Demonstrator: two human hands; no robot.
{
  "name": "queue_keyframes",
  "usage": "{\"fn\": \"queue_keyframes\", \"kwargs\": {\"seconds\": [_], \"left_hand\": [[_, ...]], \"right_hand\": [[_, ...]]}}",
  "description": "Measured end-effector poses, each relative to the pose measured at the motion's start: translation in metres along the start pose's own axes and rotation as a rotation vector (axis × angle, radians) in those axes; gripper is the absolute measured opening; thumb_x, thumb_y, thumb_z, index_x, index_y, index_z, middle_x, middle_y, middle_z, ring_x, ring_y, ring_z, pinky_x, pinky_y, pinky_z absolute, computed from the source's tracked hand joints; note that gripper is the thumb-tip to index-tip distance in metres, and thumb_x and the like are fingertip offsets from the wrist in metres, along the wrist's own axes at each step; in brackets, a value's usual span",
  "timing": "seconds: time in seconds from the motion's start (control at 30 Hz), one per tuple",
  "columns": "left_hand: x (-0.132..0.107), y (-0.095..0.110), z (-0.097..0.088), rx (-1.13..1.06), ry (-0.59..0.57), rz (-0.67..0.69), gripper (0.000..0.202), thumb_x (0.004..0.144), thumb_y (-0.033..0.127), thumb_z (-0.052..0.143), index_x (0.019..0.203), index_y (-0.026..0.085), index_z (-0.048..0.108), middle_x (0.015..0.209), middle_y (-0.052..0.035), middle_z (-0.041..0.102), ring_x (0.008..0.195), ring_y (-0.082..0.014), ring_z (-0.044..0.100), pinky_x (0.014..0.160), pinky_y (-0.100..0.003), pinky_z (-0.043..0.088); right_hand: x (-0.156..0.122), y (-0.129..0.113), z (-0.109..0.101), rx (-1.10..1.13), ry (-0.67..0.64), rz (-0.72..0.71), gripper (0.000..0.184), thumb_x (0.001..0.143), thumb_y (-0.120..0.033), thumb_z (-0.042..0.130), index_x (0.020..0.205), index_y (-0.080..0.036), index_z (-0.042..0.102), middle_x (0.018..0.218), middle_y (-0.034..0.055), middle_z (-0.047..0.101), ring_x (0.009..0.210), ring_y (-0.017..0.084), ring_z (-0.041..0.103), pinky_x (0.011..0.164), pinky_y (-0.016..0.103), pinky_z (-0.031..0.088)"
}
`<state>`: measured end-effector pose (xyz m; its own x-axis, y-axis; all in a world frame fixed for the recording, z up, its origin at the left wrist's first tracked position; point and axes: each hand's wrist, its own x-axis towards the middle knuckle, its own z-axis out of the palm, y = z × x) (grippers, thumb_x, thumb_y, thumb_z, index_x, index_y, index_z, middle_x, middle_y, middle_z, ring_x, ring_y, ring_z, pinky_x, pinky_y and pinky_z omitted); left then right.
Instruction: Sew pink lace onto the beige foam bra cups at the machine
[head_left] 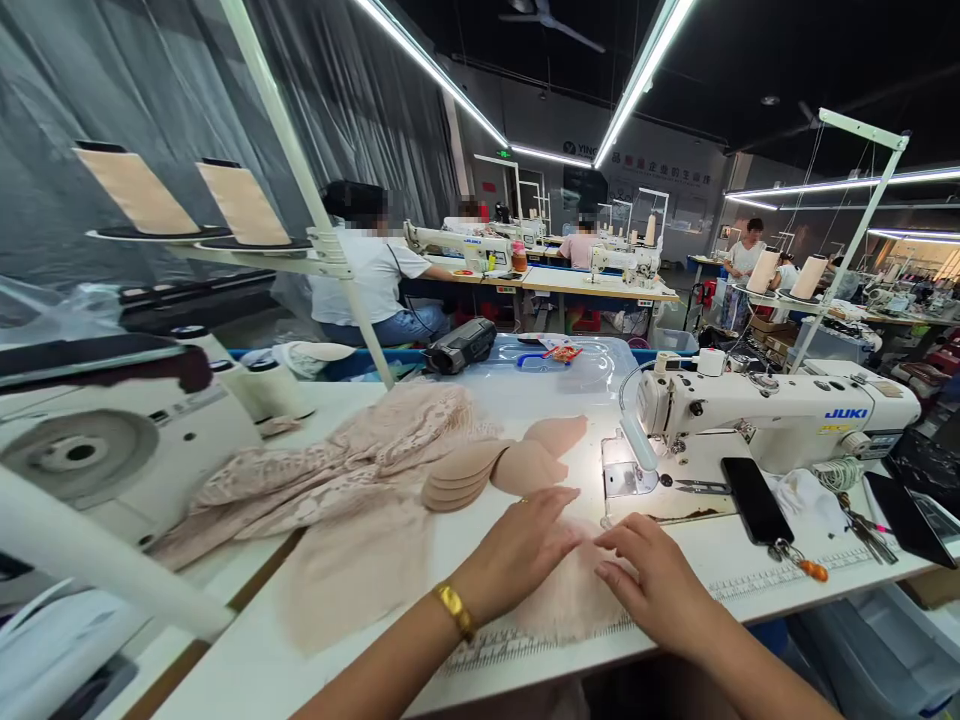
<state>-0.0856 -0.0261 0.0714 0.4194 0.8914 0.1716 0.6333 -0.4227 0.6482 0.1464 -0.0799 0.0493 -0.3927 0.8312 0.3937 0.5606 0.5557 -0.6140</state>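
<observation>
My left hand (529, 548), with a gold bracelet at its wrist, lies over a sheer pale pink piece of fabric (559, 605), fingers stretched forward. Bent but apart from its thumb, the fingers of my right hand (652, 575) reach the fabric's right side. No grip on the cloth shows in either hand. Just beyond my left hand are beige bra cups: a stack (459, 478) and loose cups (529, 468) beside it. The lit needle area of the white sewing machine (757, 410) is ahead of my right hand.
Beige lace fabric (360, 460) spreads across the left of the table. Small scissors (703, 487), a phone (756, 500) and keys (802, 560) lie at right. A ruler strip (517, 648) runs along the front edge. Another machine (112, 450) stands left. Several people work at machines beyond.
</observation>
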Motion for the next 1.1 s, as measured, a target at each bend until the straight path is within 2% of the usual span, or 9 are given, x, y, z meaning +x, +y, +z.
{"fn": "queue_keyframes", "kwargs": {"seconds": [0.07, 0.17, 0.27, 0.37, 0.47, 0.6, 0.8, 0.93, 1.1], "left_hand": [[0.011, 0.008, 0.007, -0.038, -0.060, -0.012, 0.024, 0.074, 0.039, 0.073, 0.090, 0.022, 0.070, 0.105, -0.0120, 0.076, 0.107, -0.0372, 0.065, 0.099, -0.046, 0.046], [0.018, 0.023, 0.007, -0.148, -0.126, -0.063, 0.022, 0.071, 0.033, 0.070, 0.063, 0.022, 0.052, 0.066, -0.0015, 0.058, 0.072, -0.0255, 0.057, 0.071, -0.035, 0.043], [0.013, 0.036, 0.000, -0.320, -0.154, -0.110, 0.031, 0.083, 0.049, 0.061, 0.073, 0.022, 0.051, 0.071, 0.0013, 0.054, 0.068, -0.0196, 0.052, 0.062, -0.029, 0.038], [0.000, 0.045, -0.005, -0.731, -0.185, -0.257, 0.044, 0.081, 0.062, 0.069, 0.082, 0.021, 0.053, 0.078, 0.0002, 0.059, 0.071, -0.0178, 0.057, 0.065, -0.027, 0.045], [-0.014, 0.047, -0.004, -1.148, -0.143, -0.440, 0.046, 0.065, 0.047, 0.092, 0.087, 0.019, 0.063, 0.084, -0.0014, 0.066, 0.076, -0.0182, 0.063, 0.072, -0.028, 0.052], [-0.026, 0.040, 0.005, -1.300, 0.037, -0.480, 0.035, 0.068, 0.037, 0.091, 0.091, 0.019, 0.072, 0.089, -0.0052, 0.075, 0.084, -0.0229, 0.071, 0.076, -0.030, 0.057], [-0.035, 0.049, 0.021, -1.366, -0.038, -0.454, 0.043, 0.066, 0.031, 0.094, 0.102, 0.015, 0.077, 0.099, -0.0123, 0.080, 0.094, -0.0313, 0.076, 0.087, -0.038, 0.059], [-0.044, 0.059, 0.030, -1.299, 0.062, -0.415, 0.048, 0.064, 0.037, 0.097, 0.101, 0.016, 0.075, 0.098, -0.0109, 0.080, 0.091, -0.0295, 0.075, 0.084, -0.036, 0.058], [-0.057, 0.052, 0.047, -0.780, 0.194, -0.235, 0.053, 0.083, 0.069, 0.071, 0.098, 0.018, 0.068, 0.090, -0.0077, 0.075, 0.082, -0.0250, 0.072, 0.074, -0.034, 0.058]], "right_hand": [[-0.010, 0.003, 0.001, 0.021, -0.010, 0.034, 0.018, 0.099, -0.021, 0.060, 0.116, -0.024, 0.068, 0.105, 0.0066, 0.065, 0.098, 0.023, 0.064, 0.085, 0.036, 0.055], [-0.025, 0.012, -0.001, 0.094, 0.044, 0.151, 0.022, 0.101, -0.028, 0.058, 0.121, -0.024, 0.066, 0.107, 0.0077, 0.064, 0.095, 0.023, 0.063, 0.083, 0.036, 0.054], [-0.032, 0.019, -0.005, 0.267, 0.122, 0.297, 0.039, 0.101, -0.042, 0.059, 0.136, -0.024, 0.059, 0.122, 0.0112, 0.064, 0.103, 0.024, 0.063, 0.085, 0.036, 0.054], [-0.025, 0.017, -0.002, 0.578, 0.087, 0.333, 0.047, 0.098, -0.056, 0.063, 0.133, -0.025, 0.060, 0.118, 0.0085, 0.067, 0.104, 0.024, 0.064, 0.092, 0.036, 0.052], [-0.012, 0.011, 0.007, 0.824, 0.097, 0.367, 0.047, 0.090, -0.064, 0.070, 0.108, -0.022, 0.064, 0.091, 0.0015, 0.064, 0.086, 0.020, 0.061, 0.082, 0.031, 0.050], [-0.003, 0.005, 0.014, 0.898, 0.165, 0.399, 0.050, 0.085, -0.068, 0.072, 0.084, -0.022, 0.055, 0.075, -0.0032, 0.050, 0.071, 0.015, 0.046, 0.066, 0.025, 0.039], [-0.005, 0.005, 0.006, 0.808, 0.115, 0.316, 0.041, 0.091, -0.061, 0.067, 0.084, -0.022, 0.056, 0.072, -0.0048, 0.046, 0.068, 0.014, 0.041, 0.065, 0.025, 0.034], [-0.009, 0.007, 0.006, 0.748, 0.192, 0.314, 0.038, 0.092, -0.058, 0.066, 0.086, -0.021, 0.059, 0.073, -0.0044, 0.048, 0.069, 0.014, 0.043, 0.067, 0.026, 0.034], [-0.007, -0.001, 0.009, 0.826, 0.268, 0.336, 0.041, 0.089, -0.060, 0.068, 0.083, -0.020, 0.061, 0.080, 0.0006, 0.063, 0.074, 0.016, 0.054, 0.070, 0.028, 0.040]]}}
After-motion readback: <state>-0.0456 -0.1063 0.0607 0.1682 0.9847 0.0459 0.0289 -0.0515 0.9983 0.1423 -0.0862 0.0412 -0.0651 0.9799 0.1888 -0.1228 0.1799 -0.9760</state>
